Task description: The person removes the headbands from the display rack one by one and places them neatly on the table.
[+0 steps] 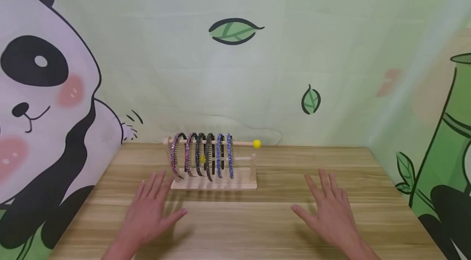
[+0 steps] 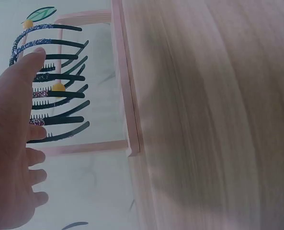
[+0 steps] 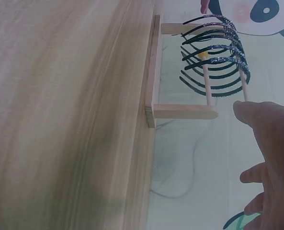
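Observation:
A small wooden rack [image 1: 215,185] stands toward the back of the table, left of centre. On its upper rod hang several toothed glitter headbands: pink ones [image 1: 173,158] at the left, black ones [image 1: 208,166] in the middle and blue ones [image 1: 230,158] at the right. A yellow ball [image 1: 256,144] caps that rod's right end. My left hand [image 1: 147,211], fingers spread and holding nothing, is over the table by the rack's front left corner. Well to the right of the rack, my right hand [image 1: 329,213] is likewise spread and free of any object.
The wood-grain table [image 1: 279,223] ends at a pale green backdrop [image 1: 165,68] printed with leaves, bamboo and a panda. A second yellow ball [image 1: 203,159] on the lower rod shows between the headbands. Backdrop panels border the table at both sides.

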`<action>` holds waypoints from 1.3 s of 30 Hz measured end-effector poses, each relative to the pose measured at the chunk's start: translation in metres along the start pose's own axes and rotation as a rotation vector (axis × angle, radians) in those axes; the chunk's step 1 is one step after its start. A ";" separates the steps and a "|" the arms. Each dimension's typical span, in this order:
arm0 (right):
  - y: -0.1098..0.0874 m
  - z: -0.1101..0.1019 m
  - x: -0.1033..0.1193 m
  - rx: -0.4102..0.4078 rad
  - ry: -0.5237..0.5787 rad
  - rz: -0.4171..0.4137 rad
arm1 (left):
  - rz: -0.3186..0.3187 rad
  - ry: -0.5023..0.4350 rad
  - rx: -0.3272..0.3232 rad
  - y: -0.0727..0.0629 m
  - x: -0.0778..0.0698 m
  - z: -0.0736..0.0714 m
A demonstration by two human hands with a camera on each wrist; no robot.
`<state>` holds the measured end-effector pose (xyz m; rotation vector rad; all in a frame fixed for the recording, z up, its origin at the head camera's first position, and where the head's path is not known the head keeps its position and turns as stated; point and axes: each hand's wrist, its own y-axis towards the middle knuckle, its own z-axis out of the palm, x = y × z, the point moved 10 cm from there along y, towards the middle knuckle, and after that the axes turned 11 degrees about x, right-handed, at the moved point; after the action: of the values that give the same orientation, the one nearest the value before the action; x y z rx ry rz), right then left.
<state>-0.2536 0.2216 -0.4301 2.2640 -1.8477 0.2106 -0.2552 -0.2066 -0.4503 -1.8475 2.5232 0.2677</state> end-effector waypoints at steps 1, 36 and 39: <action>0.001 -0.001 0.001 0.001 -0.003 -0.002 | 0.000 -0.010 -0.001 0.001 0.001 -0.001; 0.030 -0.045 0.062 -0.114 0.106 -0.157 | -0.132 -0.454 0.032 0.028 0.054 0.010; 0.034 -0.046 0.068 -0.098 0.143 -0.163 | -0.143 -0.503 0.043 0.030 0.059 0.017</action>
<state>-0.2720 0.1623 -0.3669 2.2549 -1.5608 0.2430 -0.3038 -0.2514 -0.4688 -1.6704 2.0364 0.5849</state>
